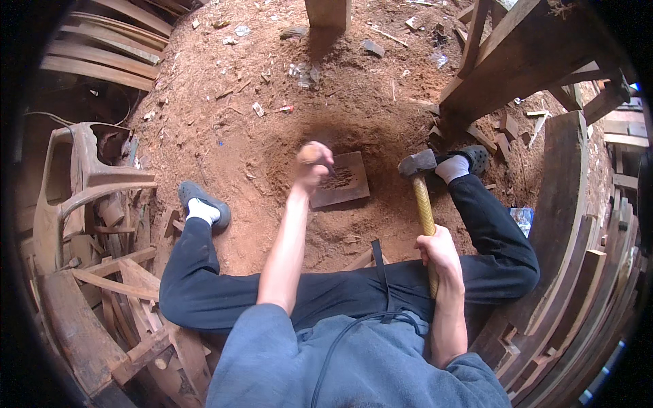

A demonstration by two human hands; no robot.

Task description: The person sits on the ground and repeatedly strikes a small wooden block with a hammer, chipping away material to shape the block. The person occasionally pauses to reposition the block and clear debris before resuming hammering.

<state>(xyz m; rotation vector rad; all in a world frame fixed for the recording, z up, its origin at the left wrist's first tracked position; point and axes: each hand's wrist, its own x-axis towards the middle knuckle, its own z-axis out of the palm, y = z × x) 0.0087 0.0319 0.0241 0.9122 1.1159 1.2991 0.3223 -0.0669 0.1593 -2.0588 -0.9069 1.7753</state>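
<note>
My left hand (313,166), smeared by motion, is closed round a chisel (311,156) whose round wooden handle end shows at the fist. Its blade is mostly hidden. The fist hovers over the left part of a square wooden board (355,163) on the ground, which bears dark cut marks near its middle. My right hand (439,249) grips a hammer (424,204) by its yellow handle. The heavy grey hammer head is raised right of the board, apart from the chisel.
Sawdust and scraps cover the ground (238,129). A brown plastic chair (85,163) and timber offcuts stand left. Right are a thick beam (517,54) and long stacked planks (558,224). A wooden post (328,13) stands ahead. My legs spread either side of the board.
</note>
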